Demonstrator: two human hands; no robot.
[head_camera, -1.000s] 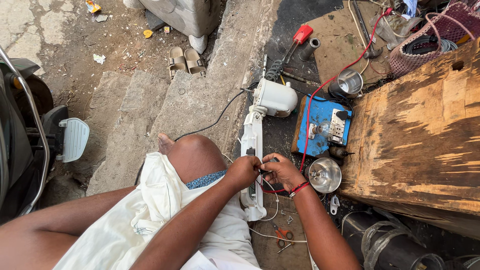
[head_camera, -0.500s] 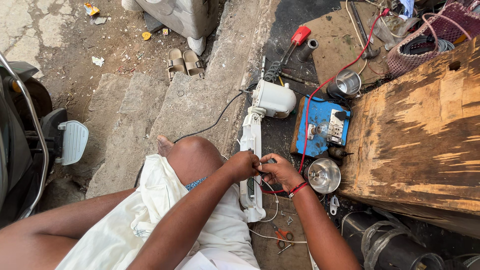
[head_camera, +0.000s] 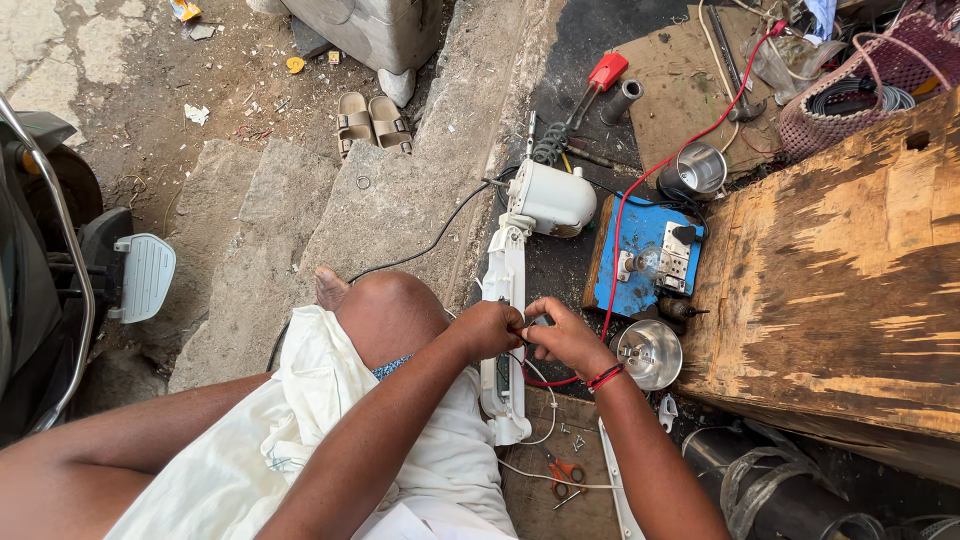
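Note:
A white appliance lies on the ground in front of me: a long white stem (head_camera: 506, 280) with a rounded white motor housing (head_camera: 552, 196) at its far end. My left hand (head_camera: 488, 328) and my right hand (head_camera: 566, 338) meet over the middle of the stem, fingers pinched on thin wires (head_camera: 527, 340) that come out of it. A red band is on my right wrist. My bent knee (head_camera: 388, 310) rests just left of the stem.
A blue switch board (head_camera: 645, 258) with red wire lies right of the stem, a shiny metal bowl (head_camera: 648, 354) beside it. A worn wooden bench (head_camera: 840, 270) fills the right. Orange-handled scissors (head_camera: 566, 472) lie near me. Sandals (head_camera: 372, 122) sit on the stone steps; a scooter (head_camera: 60, 260) stands left.
Both hands stay pinched on the wires at the stem, with only slight finger shifts. Nothing else has moved.

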